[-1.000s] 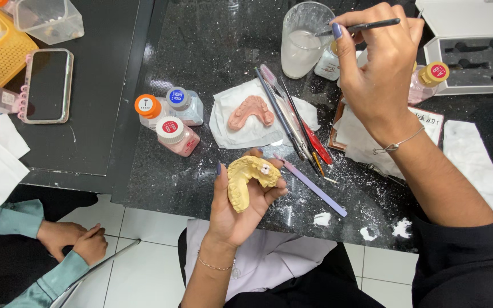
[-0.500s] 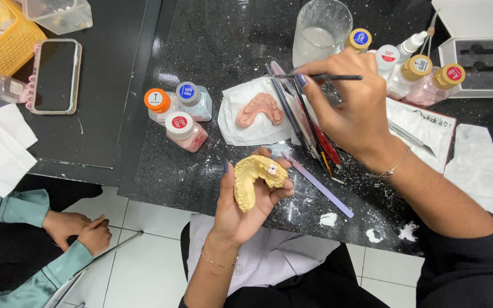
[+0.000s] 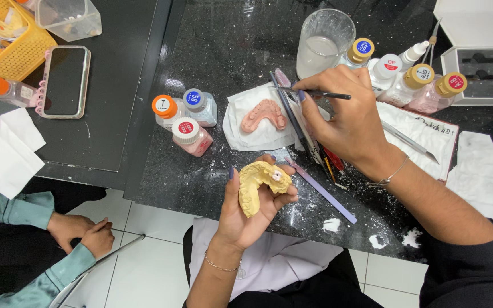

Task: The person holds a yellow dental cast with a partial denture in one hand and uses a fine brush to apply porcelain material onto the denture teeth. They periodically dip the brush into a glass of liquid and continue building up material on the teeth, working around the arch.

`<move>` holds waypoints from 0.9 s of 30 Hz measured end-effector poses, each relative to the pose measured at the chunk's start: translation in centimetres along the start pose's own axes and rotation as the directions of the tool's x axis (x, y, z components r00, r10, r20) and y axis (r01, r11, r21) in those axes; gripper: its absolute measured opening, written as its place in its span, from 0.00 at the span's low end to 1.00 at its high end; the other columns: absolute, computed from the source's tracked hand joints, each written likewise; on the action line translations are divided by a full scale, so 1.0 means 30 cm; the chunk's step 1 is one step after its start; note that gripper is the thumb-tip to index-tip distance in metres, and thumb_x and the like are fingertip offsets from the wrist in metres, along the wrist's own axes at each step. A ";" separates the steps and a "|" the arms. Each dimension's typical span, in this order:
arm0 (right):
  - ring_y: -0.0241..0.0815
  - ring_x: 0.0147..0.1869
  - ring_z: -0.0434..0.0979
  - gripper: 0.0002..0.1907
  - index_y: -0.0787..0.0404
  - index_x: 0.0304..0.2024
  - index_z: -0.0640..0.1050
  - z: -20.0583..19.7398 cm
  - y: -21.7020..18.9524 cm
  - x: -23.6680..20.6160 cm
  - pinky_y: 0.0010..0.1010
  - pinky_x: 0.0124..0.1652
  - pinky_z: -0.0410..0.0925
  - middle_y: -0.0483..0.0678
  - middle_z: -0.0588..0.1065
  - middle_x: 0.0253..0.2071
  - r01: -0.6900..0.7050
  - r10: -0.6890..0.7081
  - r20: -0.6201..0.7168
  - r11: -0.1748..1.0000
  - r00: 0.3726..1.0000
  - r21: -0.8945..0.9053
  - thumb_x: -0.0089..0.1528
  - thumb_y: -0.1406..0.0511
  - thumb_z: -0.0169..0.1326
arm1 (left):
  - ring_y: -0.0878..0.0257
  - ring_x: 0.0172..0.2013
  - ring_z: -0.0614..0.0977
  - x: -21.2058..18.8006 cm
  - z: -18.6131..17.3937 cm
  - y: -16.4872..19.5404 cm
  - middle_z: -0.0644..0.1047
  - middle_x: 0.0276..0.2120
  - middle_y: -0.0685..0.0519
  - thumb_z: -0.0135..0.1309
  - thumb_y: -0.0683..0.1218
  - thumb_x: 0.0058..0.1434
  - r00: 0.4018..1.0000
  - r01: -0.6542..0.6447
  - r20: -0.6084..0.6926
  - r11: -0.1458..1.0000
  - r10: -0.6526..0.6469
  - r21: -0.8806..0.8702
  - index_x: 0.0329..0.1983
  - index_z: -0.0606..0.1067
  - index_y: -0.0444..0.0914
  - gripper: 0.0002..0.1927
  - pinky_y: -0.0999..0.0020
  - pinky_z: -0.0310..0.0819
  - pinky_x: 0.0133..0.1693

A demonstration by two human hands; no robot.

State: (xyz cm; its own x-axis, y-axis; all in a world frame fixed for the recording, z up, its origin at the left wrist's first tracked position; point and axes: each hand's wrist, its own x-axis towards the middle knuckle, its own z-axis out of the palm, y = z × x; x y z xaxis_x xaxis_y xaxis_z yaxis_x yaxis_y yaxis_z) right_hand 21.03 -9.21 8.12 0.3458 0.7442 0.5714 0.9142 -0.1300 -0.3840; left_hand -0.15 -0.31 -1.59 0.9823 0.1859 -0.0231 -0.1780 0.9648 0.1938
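My left hand (image 3: 246, 212) cradles a yellow plaster jaw model (image 3: 258, 183) just over the front edge of the black speckled counter (image 3: 229, 40). A small pale blob sits on the model's upper end. My right hand (image 3: 346, 122) pinches a thin dark-handled brush (image 3: 322, 94), held level above a row of slim instruments (image 3: 300, 128). A pink wax denture base (image 3: 263, 114) lies on a white tissue (image 3: 241, 134) to the left of that hand.
A glass of cloudy water (image 3: 323, 43) and several capped bottles (image 3: 417, 77) stand at the back. Three small bottles (image 3: 184, 117) sit left of the tissue. A phone (image 3: 64, 81), yellow basket (image 3: 7, 40) and another person's hands (image 3: 81, 234) are at the left.
My right hand has come down from the water glass with the brush, toward the jaw model. My left hand keeps the model nearly still.
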 end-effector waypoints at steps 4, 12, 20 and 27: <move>0.46 0.50 0.75 0.05 0.65 0.48 0.76 -0.039 0.017 0.007 0.38 0.51 0.60 0.51 0.77 0.44 0.140 -0.141 -0.183 0.990 0.973 -0.018 0.70 0.74 0.50 | 0.48 0.54 0.80 0.002 -0.003 0.002 0.73 0.60 0.36 0.42 0.65 0.75 0.999 -0.011 0.042 1.000 0.010 0.005 0.68 0.64 0.36 0.32 0.52 0.75 0.61; 0.45 0.45 0.68 0.06 0.64 0.50 0.75 -0.139 0.152 -0.007 0.33 0.51 0.57 0.48 0.74 0.47 0.075 -0.142 -0.232 0.959 0.962 -0.275 0.77 0.72 0.46 | 0.48 0.53 0.80 -0.008 0.003 0.004 0.73 0.60 0.36 0.43 0.65 0.75 1.000 0.004 0.020 1.000 -0.004 0.010 0.70 0.62 0.36 0.33 0.52 0.75 0.60; 0.44 0.42 0.68 0.05 0.62 0.48 0.76 -0.095 0.204 0.006 0.35 0.54 0.57 0.46 0.74 0.41 0.059 -0.100 -0.127 0.953 0.987 -0.296 0.79 0.71 0.49 | 0.49 0.50 0.81 0.002 0.016 0.005 0.74 0.58 0.35 0.39 0.65 0.75 1.000 0.012 0.000 1.000 -0.012 0.011 0.73 0.58 0.36 0.35 0.53 0.77 0.57; 0.43 0.41 0.68 0.05 0.63 0.47 0.76 -0.097 0.200 0.012 0.33 0.52 0.57 0.46 0.75 0.41 0.081 -0.127 -0.147 0.955 0.981 -0.286 0.78 0.72 0.49 | 0.48 0.46 0.83 -0.002 0.014 0.015 0.75 0.54 0.33 0.37 0.66 0.76 0.995 0.086 0.061 0.994 -0.082 -0.066 0.72 0.59 0.33 0.37 0.51 0.79 0.52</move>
State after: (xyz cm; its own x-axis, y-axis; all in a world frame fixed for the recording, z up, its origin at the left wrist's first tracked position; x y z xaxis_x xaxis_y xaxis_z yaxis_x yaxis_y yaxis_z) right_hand 27.27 -11.62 8.14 0.2540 0.6502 0.7161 0.9613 -0.2511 -0.1130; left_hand -0.27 0.04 -1.10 0.9953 0.0944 0.0208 -0.0962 0.9874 0.1255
